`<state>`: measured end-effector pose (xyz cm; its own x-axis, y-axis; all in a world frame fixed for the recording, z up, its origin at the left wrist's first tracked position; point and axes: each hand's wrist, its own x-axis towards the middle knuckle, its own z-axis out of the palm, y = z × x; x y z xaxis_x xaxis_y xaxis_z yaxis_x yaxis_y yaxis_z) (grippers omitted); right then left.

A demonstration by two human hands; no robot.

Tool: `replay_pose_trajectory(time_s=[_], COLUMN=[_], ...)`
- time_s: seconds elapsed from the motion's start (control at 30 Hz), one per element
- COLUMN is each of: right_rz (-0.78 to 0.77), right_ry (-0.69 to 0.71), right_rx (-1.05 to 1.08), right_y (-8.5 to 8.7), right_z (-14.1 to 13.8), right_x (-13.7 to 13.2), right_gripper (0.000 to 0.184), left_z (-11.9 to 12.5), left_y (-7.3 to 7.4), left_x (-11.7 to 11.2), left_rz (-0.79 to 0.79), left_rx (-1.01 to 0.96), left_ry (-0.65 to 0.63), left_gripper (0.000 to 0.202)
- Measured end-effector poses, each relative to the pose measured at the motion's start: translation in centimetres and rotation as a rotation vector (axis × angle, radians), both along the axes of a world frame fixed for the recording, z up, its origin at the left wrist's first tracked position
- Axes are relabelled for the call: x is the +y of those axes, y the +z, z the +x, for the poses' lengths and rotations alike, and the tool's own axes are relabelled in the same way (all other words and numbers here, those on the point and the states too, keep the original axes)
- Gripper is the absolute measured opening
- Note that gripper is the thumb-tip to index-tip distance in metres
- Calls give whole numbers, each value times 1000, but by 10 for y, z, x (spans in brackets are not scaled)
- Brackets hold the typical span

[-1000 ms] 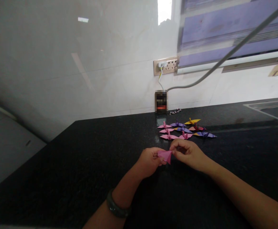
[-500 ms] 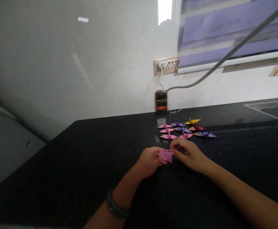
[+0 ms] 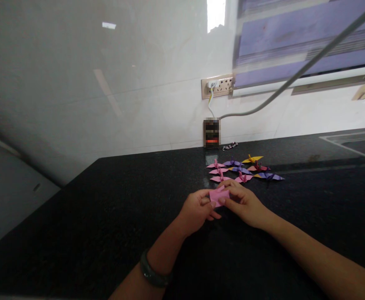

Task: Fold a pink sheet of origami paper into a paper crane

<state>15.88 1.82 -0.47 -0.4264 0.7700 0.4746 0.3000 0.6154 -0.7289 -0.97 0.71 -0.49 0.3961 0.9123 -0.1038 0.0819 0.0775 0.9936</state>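
Note:
A small folded piece of pink paper (image 3: 219, 197) is held up between both hands, above the black countertop. My left hand (image 3: 197, 211) pinches its left side, thumb in front and fingers behind. On the right side, my right hand (image 3: 246, 205) grips it with the thumb on the near face; its other fingers reach behind the paper and are partly hidden. Just beyond the hands stand several folded paper cranes in rows: pink cranes (image 3: 221, 178), purple ones (image 3: 240, 169) and a yellow crane (image 3: 252, 159).
The black countertop (image 3: 107, 216) runs to a tiled wall. Against the wall stands a small blurred-out box (image 3: 212, 134) with a beaded string (image 3: 230, 146) beside it. A grey cable (image 3: 282, 87) rises to the right. A metal sink edge (image 3: 351, 143) lies at far right.
My right hand has shifted slightly left, and its thumb now presses the paper's face. The pink paper has turned and is held more upright. My left thumb has come round to its front.

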Motion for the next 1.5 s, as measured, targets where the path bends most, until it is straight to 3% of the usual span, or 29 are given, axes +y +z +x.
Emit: replay_pose_trajectory(time_s=[0.47,0.73,0.87,1.07,1.27,1.3,1.4,1.5], right_rz=[-18,2,-34,-88,8,34,104,147], right_ry=[-38,8,-20,-83,-44,-23,18,-9], right_rx=[68,-50,-22,28,-20,-38,-89,-108], right_y=[0,7,9,3,7,8,8,6], right_z=[-3,-6,-7,-9,-7,-6,-6,-6], right_x=[-4,-14,-14,-9,-14,-15,-17,-15], right_gripper=[17,24,32,13,11,13,43,38], left_z=[9,10,10,10,9,8,8,8], left_y=[-5,-5,-6,-4,2,3,6,5], left_x=[-2,-1,-1,-2,-2,-2,-1,-1], left_rz=[20,4,-32,-22,40,38,-18,-63], left_rx=[28,-83,-115,-122,-153,-157,-173,-176], left_ry=[73,183,158,151,191,197,193,162], left_gripper=[25,20,21,20,20,19,20,21])
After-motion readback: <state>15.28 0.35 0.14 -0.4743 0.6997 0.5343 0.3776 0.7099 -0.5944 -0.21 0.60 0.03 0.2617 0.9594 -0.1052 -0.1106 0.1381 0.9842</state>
